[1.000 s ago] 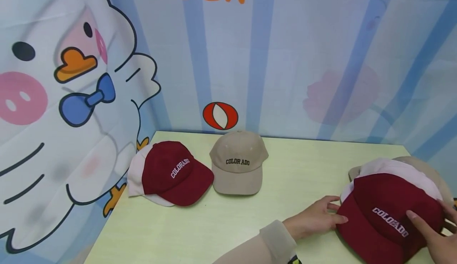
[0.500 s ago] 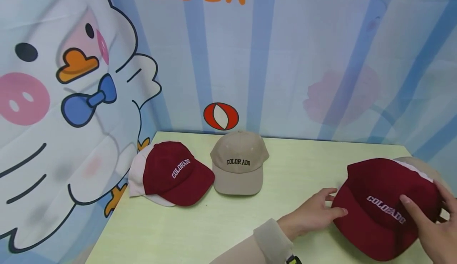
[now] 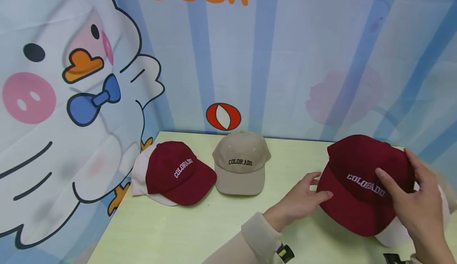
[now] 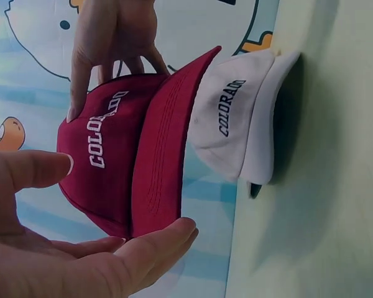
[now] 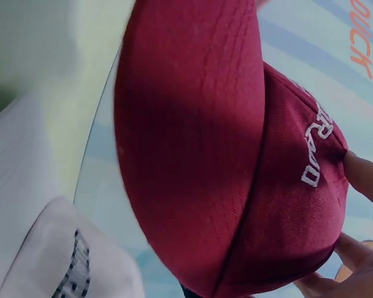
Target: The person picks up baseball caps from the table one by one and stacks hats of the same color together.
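Observation:
A maroon baseball cap (image 3: 357, 192) with white COLORADO lettering is held up off the table between both hands. My left hand (image 3: 296, 200) grips its brim side, thumb in front and fingers behind. On the opposite side my right hand (image 3: 417, 200) holds the crown, its thumb beside the lettering. Seen from the left wrist, the raised maroon cap (image 4: 112, 136) has a pale cap (image 4: 233, 118) with dark lettering behind it on the table. The right wrist view shows the maroon brim (image 5: 186, 136) close up. Part of a white cap (image 3: 392, 232) shows under it.
Another maroon cap (image 3: 168, 173) lies at the table's left over a pale pink one (image 3: 139, 176). Beside it sits a beige COLORADO cap (image 3: 239, 165). A beige cap (image 3: 448, 188) shows at the right edge. A printed cloth backdrop (image 3: 285, 58) rises behind the table (image 3: 171, 232).
Both hands have lifted the maroon cap off the pile at the right and carried it up and leftward. The white and beige caps beneath stay behind. The left-side caps have not moved.

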A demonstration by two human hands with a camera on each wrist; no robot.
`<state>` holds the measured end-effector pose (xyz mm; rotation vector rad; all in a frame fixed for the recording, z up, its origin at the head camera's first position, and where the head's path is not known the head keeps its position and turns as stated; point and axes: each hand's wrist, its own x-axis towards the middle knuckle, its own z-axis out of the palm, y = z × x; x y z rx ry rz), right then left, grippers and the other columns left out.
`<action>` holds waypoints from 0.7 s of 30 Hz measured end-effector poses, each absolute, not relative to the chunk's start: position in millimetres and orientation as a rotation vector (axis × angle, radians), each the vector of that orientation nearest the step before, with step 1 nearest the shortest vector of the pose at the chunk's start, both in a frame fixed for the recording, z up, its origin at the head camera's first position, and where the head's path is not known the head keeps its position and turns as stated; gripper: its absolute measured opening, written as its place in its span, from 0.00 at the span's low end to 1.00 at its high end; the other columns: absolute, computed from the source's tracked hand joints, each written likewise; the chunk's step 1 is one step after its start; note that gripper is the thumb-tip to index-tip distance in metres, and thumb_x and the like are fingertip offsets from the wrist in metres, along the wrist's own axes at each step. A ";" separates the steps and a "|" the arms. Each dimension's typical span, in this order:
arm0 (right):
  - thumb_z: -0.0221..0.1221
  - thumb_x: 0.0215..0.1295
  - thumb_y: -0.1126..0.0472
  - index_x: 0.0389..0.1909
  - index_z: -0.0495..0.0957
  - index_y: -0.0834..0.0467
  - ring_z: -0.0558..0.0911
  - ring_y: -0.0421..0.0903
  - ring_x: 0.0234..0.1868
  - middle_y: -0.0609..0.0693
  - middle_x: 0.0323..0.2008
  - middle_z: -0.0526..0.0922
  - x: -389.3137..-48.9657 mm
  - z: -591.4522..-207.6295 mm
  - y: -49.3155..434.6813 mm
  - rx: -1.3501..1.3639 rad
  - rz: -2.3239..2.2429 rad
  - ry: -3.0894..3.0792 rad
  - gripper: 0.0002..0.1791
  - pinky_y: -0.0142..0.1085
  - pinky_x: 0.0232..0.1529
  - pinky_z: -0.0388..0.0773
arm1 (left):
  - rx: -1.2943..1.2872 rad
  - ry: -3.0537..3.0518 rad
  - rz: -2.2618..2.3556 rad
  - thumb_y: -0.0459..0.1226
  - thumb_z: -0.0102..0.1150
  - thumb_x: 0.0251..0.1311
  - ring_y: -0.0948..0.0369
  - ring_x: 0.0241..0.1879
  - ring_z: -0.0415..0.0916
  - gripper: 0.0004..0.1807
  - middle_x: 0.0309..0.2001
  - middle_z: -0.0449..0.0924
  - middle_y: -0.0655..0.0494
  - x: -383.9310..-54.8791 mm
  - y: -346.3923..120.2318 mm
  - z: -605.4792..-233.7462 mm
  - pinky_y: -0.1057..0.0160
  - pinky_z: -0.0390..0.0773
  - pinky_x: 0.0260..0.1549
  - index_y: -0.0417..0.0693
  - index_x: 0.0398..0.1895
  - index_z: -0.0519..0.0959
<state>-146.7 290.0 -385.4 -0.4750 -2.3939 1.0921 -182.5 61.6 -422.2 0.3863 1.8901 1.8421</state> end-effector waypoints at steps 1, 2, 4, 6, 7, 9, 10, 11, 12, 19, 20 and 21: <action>0.62 0.73 0.48 0.81 0.47 0.29 0.64 0.55 0.76 0.49 0.81 0.58 -150.5 -384.2 289.2 -0.442 1.099 -2.413 0.44 0.21 0.57 0.66 | 0.381 1.894 1.854 0.42 0.60 0.71 0.67 0.53 0.82 0.34 0.64 0.73 0.62 -183.5 59.9 -421.8 0.66 0.80 0.50 0.55 0.77 0.63; 0.62 0.73 0.47 0.81 0.46 0.29 0.64 0.57 0.75 0.52 0.81 0.58 -154.4 -383.3 288.4 -0.406 1.108 -2.433 0.44 0.19 0.55 0.67 | 0.377 1.898 1.866 0.42 0.60 0.71 0.67 0.53 0.82 0.33 0.65 0.73 0.62 -184.7 58.5 -421.6 0.65 0.80 0.50 0.55 0.77 0.63; 0.62 0.73 0.46 0.81 0.46 0.28 0.65 0.53 0.72 0.54 0.81 0.58 -163.0 -381.7 288.5 -0.323 1.163 -2.461 0.45 0.16 0.47 0.67 | 0.362 1.911 1.882 0.42 0.60 0.71 0.66 0.54 0.82 0.33 0.66 0.72 0.62 -187.4 55.8 -421.8 0.64 0.81 0.51 0.56 0.77 0.63; 0.62 0.72 0.45 0.80 0.46 0.27 0.66 0.50 0.69 0.55 0.81 0.58 -172.3 -381.5 288.1 -0.249 1.215 -2.489 0.45 0.14 0.40 0.66 | 0.332 1.941 1.884 0.42 0.61 0.70 0.64 0.55 0.82 0.33 0.67 0.71 0.61 -190.0 53.2 -422.8 0.63 0.81 0.53 0.56 0.77 0.64; 0.62 0.72 0.45 0.81 0.46 0.27 0.66 0.48 0.67 0.56 0.80 0.58 -176.9 -382.0 287.8 -0.211 1.240 -2.501 0.45 0.13 0.38 0.66 | 0.311 1.966 1.877 0.42 0.61 0.70 0.64 0.56 0.81 0.33 0.68 0.71 0.61 -191.2 52.0 -423.4 0.62 0.81 0.54 0.56 0.77 0.64; 0.62 0.72 0.45 0.80 0.45 0.26 0.66 0.43 0.66 0.56 0.81 0.57 -186.4 -383.5 286.9 -0.142 1.285 -2.525 0.45 0.13 0.40 0.67 | 0.267 2.012 1.862 0.43 0.62 0.69 0.62 0.57 0.81 0.35 0.68 0.71 0.60 -193.3 50.0 -425.2 0.60 0.81 0.56 0.55 0.77 0.63; 0.62 0.73 0.45 0.81 0.45 0.26 0.67 0.43 0.66 0.57 0.81 0.56 -191.5 -384.6 285.7 -0.117 1.298 -2.536 0.45 0.14 0.41 0.67 | 0.242 2.040 1.850 0.44 0.62 0.69 0.62 0.57 0.81 0.35 0.68 0.71 0.60 -194.2 48.9 -426.4 0.59 0.80 0.56 0.55 0.77 0.64; 0.61 0.73 0.44 0.81 0.45 0.26 0.67 0.46 0.67 0.58 0.81 0.56 -196.7 -386.0 284.7 -0.093 1.309 -2.553 0.45 0.15 0.41 0.67 | 0.219 2.067 1.838 0.44 0.63 0.68 0.61 0.58 0.80 0.35 0.68 0.71 0.59 -195.3 47.7 -427.7 0.58 0.80 0.57 0.55 0.77 0.64; 0.61 0.73 0.44 0.81 0.44 0.26 0.68 0.47 0.66 0.59 0.80 0.56 -201.9 -387.6 283.7 -0.076 1.322 -2.569 0.45 0.16 0.41 0.68 | 0.196 2.089 1.826 0.45 0.63 0.67 0.60 0.58 0.79 0.36 0.69 0.72 0.59 -196.2 46.3 -429.0 0.57 0.79 0.59 0.55 0.77 0.64; 0.58 0.74 0.41 0.83 0.45 0.31 0.69 0.65 0.67 0.69 0.78 0.58 -237.2 -405.0 278.3 0.018 1.460 -2.651 0.43 0.21 0.38 0.76 | 0.109 2.095 1.829 0.45 0.63 0.66 0.55 0.60 0.77 0.36 0.66 0.74 0.51 -207.3 31.9 -446.0 0.48 0.75 0.63 0.53 0.76 0.65; 0.58 0.74 0.40 0.83 0.45 0.32 0.69 0.66 0.68 0.69 0.78 0.57 -241.3 -408.0 277.3 0.027 1.483 -2.656 0.43 0.21 0.37 0.76 | 0.101 2.078 1.846 0.45 0.63 0.66 0.55 0.58 0.78 0.36 0.65 0.74 0.50 -209.0 29.9 -448.7 0.48 0.76 0.62 0.52 0.76 0.65; 0.57 0.74 0.40 0.83 0.45 0.33 0.68 0.67 0.69 0.69 0.77 0.58 -245.3 -410.8 276.1 0.029 1.500 -2.661 0.44 0.21 0.38 0.76 | 0.094 2.060 1.866 0.44 0.63 0.66 0.55 0.56 0.78 0.36 0.63 0.75 0.49 -210.6 28.1 -451.3 0.48 0.76 0.61 0.50 0.76 0.65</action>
